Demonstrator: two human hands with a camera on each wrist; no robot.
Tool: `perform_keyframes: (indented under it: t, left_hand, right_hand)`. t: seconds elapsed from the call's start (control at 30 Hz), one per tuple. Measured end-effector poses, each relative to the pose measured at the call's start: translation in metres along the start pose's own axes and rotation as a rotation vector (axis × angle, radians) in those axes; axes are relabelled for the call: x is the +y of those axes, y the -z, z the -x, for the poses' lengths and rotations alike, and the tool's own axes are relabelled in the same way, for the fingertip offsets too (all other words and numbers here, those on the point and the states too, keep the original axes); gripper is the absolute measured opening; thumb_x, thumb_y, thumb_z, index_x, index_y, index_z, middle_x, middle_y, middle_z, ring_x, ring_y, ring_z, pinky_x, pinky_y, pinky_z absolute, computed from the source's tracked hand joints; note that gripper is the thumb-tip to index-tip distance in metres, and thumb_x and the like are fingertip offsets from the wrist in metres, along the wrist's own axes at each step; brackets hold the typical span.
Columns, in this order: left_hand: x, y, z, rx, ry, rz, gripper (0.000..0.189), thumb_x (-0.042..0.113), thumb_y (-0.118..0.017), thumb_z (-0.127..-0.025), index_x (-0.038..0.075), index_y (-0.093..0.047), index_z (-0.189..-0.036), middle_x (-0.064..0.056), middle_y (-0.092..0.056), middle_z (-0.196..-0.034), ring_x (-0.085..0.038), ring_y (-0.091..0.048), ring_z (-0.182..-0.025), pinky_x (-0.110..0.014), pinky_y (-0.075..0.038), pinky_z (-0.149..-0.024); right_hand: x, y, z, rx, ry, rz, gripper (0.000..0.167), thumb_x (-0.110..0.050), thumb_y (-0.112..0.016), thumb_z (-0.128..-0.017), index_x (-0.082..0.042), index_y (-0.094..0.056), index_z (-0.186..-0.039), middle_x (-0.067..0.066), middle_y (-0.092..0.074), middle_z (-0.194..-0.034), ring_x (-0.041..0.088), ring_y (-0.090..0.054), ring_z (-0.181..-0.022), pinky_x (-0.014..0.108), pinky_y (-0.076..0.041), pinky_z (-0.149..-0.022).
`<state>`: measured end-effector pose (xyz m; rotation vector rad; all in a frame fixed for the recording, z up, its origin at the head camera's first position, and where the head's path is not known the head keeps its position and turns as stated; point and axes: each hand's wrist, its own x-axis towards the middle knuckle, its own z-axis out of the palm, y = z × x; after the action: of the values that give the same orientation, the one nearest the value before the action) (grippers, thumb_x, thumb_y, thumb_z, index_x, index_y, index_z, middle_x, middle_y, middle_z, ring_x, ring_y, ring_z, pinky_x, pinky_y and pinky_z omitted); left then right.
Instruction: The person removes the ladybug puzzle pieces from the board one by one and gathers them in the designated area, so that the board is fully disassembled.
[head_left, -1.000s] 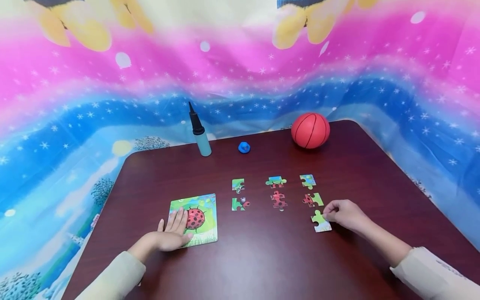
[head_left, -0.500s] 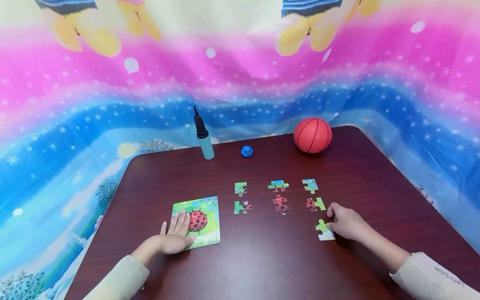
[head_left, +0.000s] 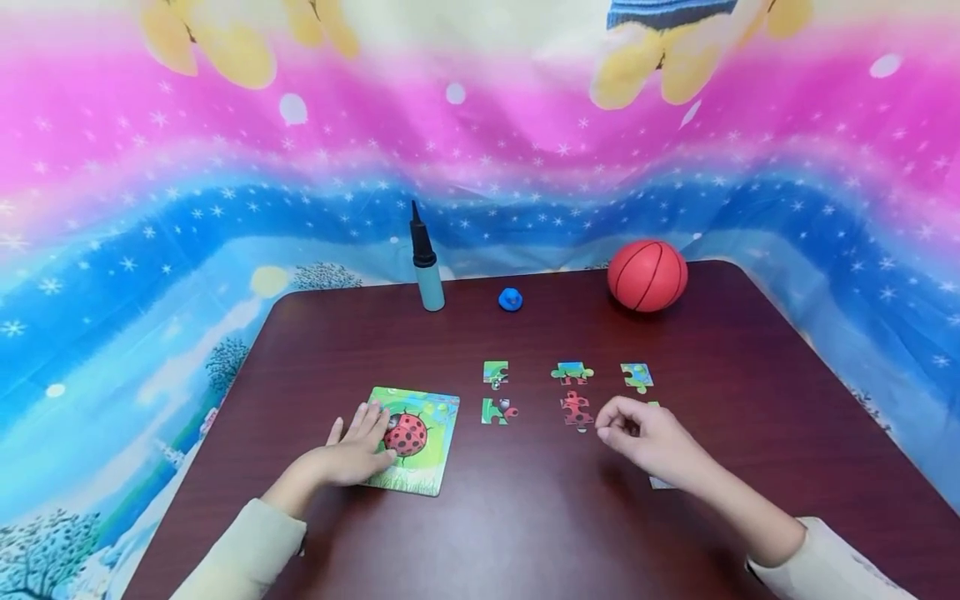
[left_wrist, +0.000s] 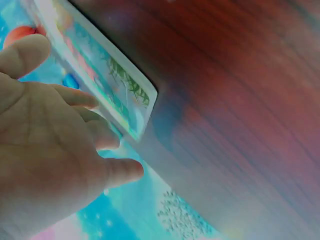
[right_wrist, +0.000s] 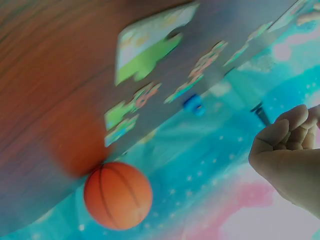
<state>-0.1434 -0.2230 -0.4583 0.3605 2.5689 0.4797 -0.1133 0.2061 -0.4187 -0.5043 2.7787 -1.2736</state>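
Observation:
My left hand (head_left: pixel 352 446) lies with straight fingers over the left side of a square board (head_left: pixel 423 479) printed with a ladybug. In the left wrist view its fingers spread near the board's edge. Over the table to the right, my right hand (head_left: pixel 652 437) has loosely curled fingers with nothing between them. Red puzzle piece (head_left: pixel 576 408) lies just left of its fingertips. Its palm and fingers partly hide the rightmost lower pieces; the right wrist view shows the green corner piece (right_wrist: pixel 145 57) lying flat. Other jigsaw pieces, such as a green one (head_left: pixel 495 410), lie apart in loose rows.
Along the back of the dark wooden table (head_left: pixel 510 533) stand a teal hand pump (head_left: pixel 430 283) with a black nozzle, a small blue duck (head_left: pixel 511 300) and a red basketball (head_left: pixel 647 277). A patterned cloth (head_left: pixel 480 183) hangs behind the table's far edge.
My right hand has left the lower right corner piece and moved left, over the table. The ladybug board has turned slightly clockwise under my left hand. The head view has shifted a little.

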Motion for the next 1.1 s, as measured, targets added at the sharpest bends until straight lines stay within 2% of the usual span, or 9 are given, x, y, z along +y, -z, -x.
perform_keyframes:
  t: [0.17,0.33,0.5,0.6,0.73,0.8,0.93,1.03,1.1]
  left_hand:
    - [-0.011,0.006,0.009,0.027,0.025,0.021,0.072,0.033,-0.04,-0.099,-0.002,-0.003,-0.15,-0.021,0.01,-0.155,-0.037,0.012,-0.142,-0.061,0.013,-0.105]
    - [-0.024,-0.005,0.008,0.045,0.073,-0.001,0.072,0.037,-0.036,-0.1,0.001,0.001,-0.15,-0.017,0.008,-0.156,-0.033,0.01,-0.143,-0.06,0.011,-0.107]
    - [-0.016,-0.012,0.014,0.07,0.198,-0.08,0.073,0.043,-0.033,-0.1,0.001,-0.001,-0.151,-0.018,0.006,-0.157,-0.033,0.008,-0.143,-0.06,0.008,-0.108]
    - [-0.009,-0.012,0.021,0.085,0.243,-0.125,0.072,0.043,-0.032,-0.1,-0.001,-0.004,-0.15,-0.02,0.004,-0.156,-0.035,0.006,-0.143,-0.059,0.007,-0.109]
    - [-0.012,-0.019,0.028,0.1,0.291,-0.152,0.072,0.045,-0.029,-0.1,-0.002,-0.007,-0.15,-0.021,0.003,-0.156,-0.037,0.005,-0.143,-0.059,0.008,-0.109]
    - [-0.016,-0.023,0.025,0.084,0.313,-0.163,0.074,0.05,-0.025,-0.1,0.001,-0.004,-0.151,-0.019,0.006,-0.157,-0.034,0.009,-0.143,-0.057,0.01,-0.109]
    - [-0.022,-0.032,0.012,0.055,0.325,-0.171,0.076,0.059,-0.015,-0.097,0.009,0.006,-0.151,-0.012,0.015,-0.156,-0.029,0.019,-0.142,-0.053,0.014,-0.11]
    - [-0.027,-0.034,0.004,0.059,0.334,-0.17,0.077,0.062,-0.011,-0.095,0.012,0.011,-0.15,-0.009,0.019,-0.155,-0.026,0.023,-0.14,-0.053,0.015,-0.109]
    - [-0.03,-0.036,0.003,0.083,0.342,-0.17,0.078,0.064,-0.009,-0.094,0.013,0.011,-0.15,-0.008,0.019,-0.155,-0.025,0.022,-0.141,-0.053,0.014,-0.109]
  right_hand:
    - [-0.009,-0.018,-0.003,-0.076,0.042,0.025,0.015,-0.011,-0.067,-0.085,-0.025,-0.06,-0.083,-0.009,-0.053,-0.068,0.005,-0.048,-0.058,0.022,-0.042,-0.055]
    - [-0.023,-0.036,-0.014,-0.127,0.105,0.051,0.018,-0.012,-0.067,-0.086,-0.028,-0.06,-0.082,-0.013,-0.054,-0.07,0.003,-0.047,-0.057,0.022,-0.043,-0.056]
    - [-0.039,-0.052,-0.022,-0.171,0.19,0.134,0.019,-0.014,-0.067,-0.085,-0.031,-0.059,-0.081,-0.018,-0.054,-0.073,0.002,-0.05,-0.064,0.022,-0.045,-0.061]
    - [-0.049,-0.062,-0.027,-0.193,0.248,0.189,0.018,-0.014,-0.068,-0.085,-0.03,-0.06,-0.081,-0.02,-0.054,-0.073,0.001,-0.049,-0.065,0.021,-0.043,-0.062]
    - [-0.064,-0.086,-0.038,-0.258,0.338,0.233,0.006,-0.02,-0.067,-0.086,-0.025,-0.066,-0.084,-0.021,-0.057,-0.077,-0.002,-0.049,-0.065,0.021,-0.043,-0.061]
    - [-0.071,-0.098,-0.042,-0.295,0.384,0.268,0.003,-0.021,-0.066,-0.087,-0.022,-0.069,-0.085,-0.02,-0.058,-0.079,-0.002,-0.05,-0.066,0.022,-0.044,-0.063]
    - [-0.083,-0.123,-0.053,-0.337,0.447,0.372,0.01,-0.024,-0.065,-0.086,-0.019,-0.073,-0.09,-0.015,-0.059,-0.082,0.003,-0.054,-0.074,0.027,-0.046,-0.069]
    - [-0.093,-0.153,-0.074,-0.342,0.464,0.432,0.023,-0.029,-0.066,-0.087,-0.014,-0.072,-0.103,-0.005,-0.061,-0.091,0.01,-0.056,-0.081,0.031,-0.049,-0.073]
    - [-0.1,-0.175,-0.09,-0.344,0.432,0.459,0.041,-0.036,-0.068,-0.085,-0.009,-0.067,-0.116,0.002,-0.061,-0.105,0.016,-0.058,-0.092,0.034,-0.051,-0.078]
